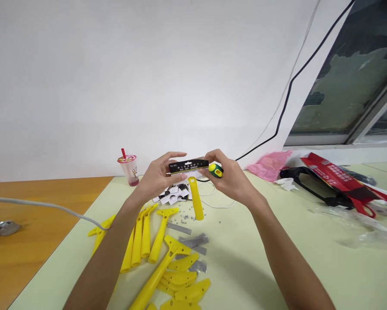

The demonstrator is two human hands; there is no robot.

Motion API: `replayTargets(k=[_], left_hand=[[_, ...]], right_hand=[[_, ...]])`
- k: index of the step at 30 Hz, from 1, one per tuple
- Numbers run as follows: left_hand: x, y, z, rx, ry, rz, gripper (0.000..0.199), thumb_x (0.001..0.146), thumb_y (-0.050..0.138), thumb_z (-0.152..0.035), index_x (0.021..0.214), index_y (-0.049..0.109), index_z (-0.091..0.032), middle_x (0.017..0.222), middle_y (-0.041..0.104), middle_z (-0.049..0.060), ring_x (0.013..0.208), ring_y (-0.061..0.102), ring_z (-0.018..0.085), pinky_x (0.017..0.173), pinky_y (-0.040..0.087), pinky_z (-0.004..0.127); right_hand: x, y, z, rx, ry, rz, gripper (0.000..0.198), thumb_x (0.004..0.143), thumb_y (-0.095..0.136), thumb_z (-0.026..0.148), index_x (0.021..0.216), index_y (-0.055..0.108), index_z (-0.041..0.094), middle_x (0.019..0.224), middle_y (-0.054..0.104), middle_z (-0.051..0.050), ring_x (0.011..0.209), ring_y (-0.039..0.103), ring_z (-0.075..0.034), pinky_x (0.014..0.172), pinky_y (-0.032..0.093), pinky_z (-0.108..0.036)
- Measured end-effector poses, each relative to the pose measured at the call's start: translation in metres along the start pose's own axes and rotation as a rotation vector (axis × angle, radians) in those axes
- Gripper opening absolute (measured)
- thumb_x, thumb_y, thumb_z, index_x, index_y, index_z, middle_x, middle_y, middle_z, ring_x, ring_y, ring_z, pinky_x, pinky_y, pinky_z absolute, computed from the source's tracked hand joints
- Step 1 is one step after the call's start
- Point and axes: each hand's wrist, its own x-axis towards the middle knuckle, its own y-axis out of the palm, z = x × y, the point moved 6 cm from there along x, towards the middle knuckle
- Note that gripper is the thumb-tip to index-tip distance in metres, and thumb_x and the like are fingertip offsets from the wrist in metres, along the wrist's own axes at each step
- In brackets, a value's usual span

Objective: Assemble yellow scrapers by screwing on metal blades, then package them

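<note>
My left hand (155,175) and my right hand (229,176) pinch the two ends of a black printed card (189,165) over the table. From under the card hangs the yellow handle of a scraper (196,201); the card hides its head. Tucked in my right hand is a screwdriver (215,170) with a green and yellow grip, its shaft not clearly visible. Behind my left hand, more black and white cards (174,194) lie in a heap. Below the hands are small loose screws (184,215) and grey blades (193,241).
Several yellow scraper handles (161,234) and yellow cover plates (193,290) lie at front left. A drink cup (128,170) with a red straw stands by the wall. At right are a pink bag (269,165), a red package (335,176) and clear plastic (367,230). A grey cable (51,206) crosses the left.
</note>
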Motion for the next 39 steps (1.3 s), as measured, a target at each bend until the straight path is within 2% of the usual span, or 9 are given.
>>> replayTargets(k=[7, 12, 15, 17, 20, 24, 30, 35, 39], left_hand=[[0.002, -0.012, -0.002, -0.059, 0.022, -0.166, 0.081, 0.072, 0.102, -0.039, 0.143, 0.069, -0.020, 0.112, 0.084, 0.013, 0.102, 0.080, 0.029, 0.084, 0.065, 0.038], [0.002, -0.018, -0.004, -0.059, 0.073, -0.290, 0.066, 0.072, 0.101, -0.038, 0.128, 0.074, -0.018, 0.111, 0.085, 0.012, 0.100, 0.080, 0.027, 0.088, 0.064, 0.038], [0.001, -0.020, -0.006, -0.120, 0.097, -0.331, 0.066, 0.072, 0.102, -0.039, 0.127, 0.073, -0.018, 0.110, 0.085, 0.011, 0.102, 0.080, 0.027, 0.090, 0.064, 0.039], [0.000, -0.020, -0.007, -0.160, 0.098, -0.302, 0.071, 0.073, 0.101, -0.040, 0.134, 0.070, -0.019, 0.110, 0.085, 0.010, 0.103, 0.080, 0.028, 0.093, 0.064, 0.041], [-0.001, -0.019, -0.008, -0.154, 0.076, -0.190, 0.069, 0.075, 0.101, -0.039, 0.134, 0.072, -0.020, 0.108, 0.083, 0.010, 0.102, 0.080, 0.028, 0.090, 0.064, 0.040], [-0.004, -0.013, -0.015, -0.118, 0.092, -0.037, 0.054, 0.076, 0.098, -0.029, 0.125, 0.076, -0.021, 0.114, 0.083, 0.012, 0.105, 0.079, 0.028, 0.084, 0.064, 0.037], [-0.006, -0.003, -0.022, -0.084, 0.112, 0.034, 0.056, 0.072, 0.089, -0.016, 0.127, 0.076, -0.024, 0.130, 0.080, 0.013, 0.130, 0.073, 0.033, 0.096, 0.067, 0.043], [-0.004, -0.003, -0.016, -0.074, 0.085, 0.026, 0.054, 0.072, 0.090, -0.019, 0.124, 0.077, -0.023, 0.125, 0.081, 0.012, 0.121, 0.076, 0.032, 0.093, 0.067, 0.043], [0.002, -0.010, -0.006, -0.058, 0.077, -0.093, 0.042, 0.076, 0.096, -0.032, 0.113, 0.079, -0.020, 0.115, 0.082, 0.011, 0.109, 0.077, 0.027, 0.095, 0.063, 0.040]], right_hand=[[0.001, 0.007, -0.017, 0.046, 0.161, 0.013, 0.057, 0.100, 0.073, 0.059, 0.142, 0.052, 0.027, 0.136, 0.075, -0.012, 0.106, 0.071, -0.026, 0.088, 0.054, -0.040], [-0.001, 0.034, -0.022, 0.277, 0.332, 0.276, 0.079, 0.096, 0.077, 0.062, 0.158, 0.042, 0.028, 0.132, 0.078, -0.012, 0.075, 0.064, -0.017, 0.054, 0.047, -0.029], [-0.004, 0.050, -0.019, 0.378, 0.371, 0.418, 0.071, 0.092, 0.080, 0.062, 0.151, 0.056, 0.029, 0.128, 0.079, -0.008, 0.060, 0.052, -0.012, 0.042, 0.038, -0.026], [-0.003, 0.055, -0.015, 0.397, 0.312, 0.453, 0.055, 0.093, 0.079, 0.061, 0.135, 0.069, 0.027, 0.121, 0.080, -0.007, 0.061, 0.053, -0.012, 0.044, 0.037, -0.027], [0.002, 0.051, -0.013, 0.341, 0.152, 0.367, 0.033, 0.095, 0.078, 0.051, 0.109, 0.078, 0.022, 0.108, 0.080, -0.004, 0.078, 0.065, -0.017, 0.059, 0.046, -0.028], [0.007, 0.037, -0.020, 0.192, 0.038, 0.199, 0.014, 0.093, 0.074, 0.029, 0.105, 0.077, 0.023, 0.102, 0.081, -0.001, 0.092, 0.069, -0.021, 0.081, 0.050, -0.033], [0.010, 0.023, -0.028, 0.079, -0.030, 0.091, 0.047, 0.077, 0.053, 0.003, 0.111, 0.078, 0.024, 0.116, 0.083, -0.003, 0.107, 0.075, -0.023, 0.093, 0.052, -0.035], [0.009, 0.022, -0.029, 0.043, -0.018, 0.126, 0.046, 0.078, 0.056, 0.004, 0.112, 0.080, 0.025, 0.117, 0.083, -0.003, 0.105, 0.074, -0.023, 0.092, 0.052, -0.035], [0.006, 0.023, -0.027, 0.062, 0.055, 0.257, 0.020, 0.096, 0.073, 0.036, 0.110, 0.081, 0.024, 0.100, 0.082, -0.002, 0.082, 0.068, -0.020, 0.077, 0.050, -0.033]])
